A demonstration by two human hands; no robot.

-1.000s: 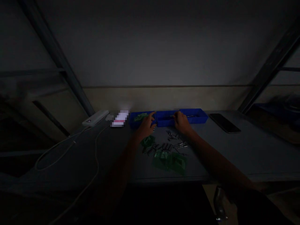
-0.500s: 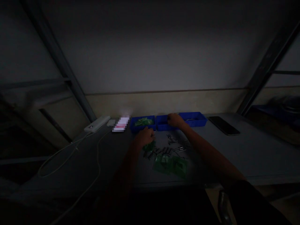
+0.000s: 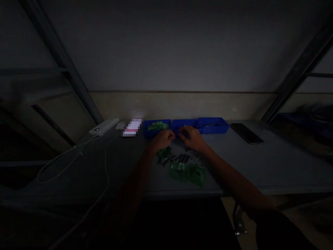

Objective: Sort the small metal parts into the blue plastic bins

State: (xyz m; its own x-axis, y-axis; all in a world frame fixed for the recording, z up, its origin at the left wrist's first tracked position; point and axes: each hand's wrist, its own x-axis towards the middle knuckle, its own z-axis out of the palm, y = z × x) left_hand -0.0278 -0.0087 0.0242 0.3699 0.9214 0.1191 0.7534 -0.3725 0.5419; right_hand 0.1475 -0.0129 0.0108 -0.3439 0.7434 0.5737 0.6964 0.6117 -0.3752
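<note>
My left hand (image 3: 162, 139) is closed in a pinch in front of the left blue bin (image 3: 147, 134), which holds green packets (image 3: 157, 125). Whatever its fingertips hold is too small and dark to name. Just to its right, my right hand (image 3: 193, 138) is also pinched, at the front of the middle blue bin (image 3: 179, 122); its fingertips face the left hand. Beneath the hands lie several small metal pieces (image 3: 184, 158), a dark green packet (image 3: 163, 152) and green plastic bags (image 3: 187, 173) nearer the table edge.
A third blue bin (image 3: 215, 129) with a few metal pieces stands at the right. Beyond it lies a dark phone (image 3: 246, 133). On the left are a lit phone (image 3: 132, 127), a white power bank (image 3: 104, 127) and white cables (image 3: 106, 163) trailing over the table (image 3: 234, 166).
My right hand has come out of the middle bin and moved toward me, close to my left hand. The left hand has shifted slightly. The whole view has tilted a little.
</note>
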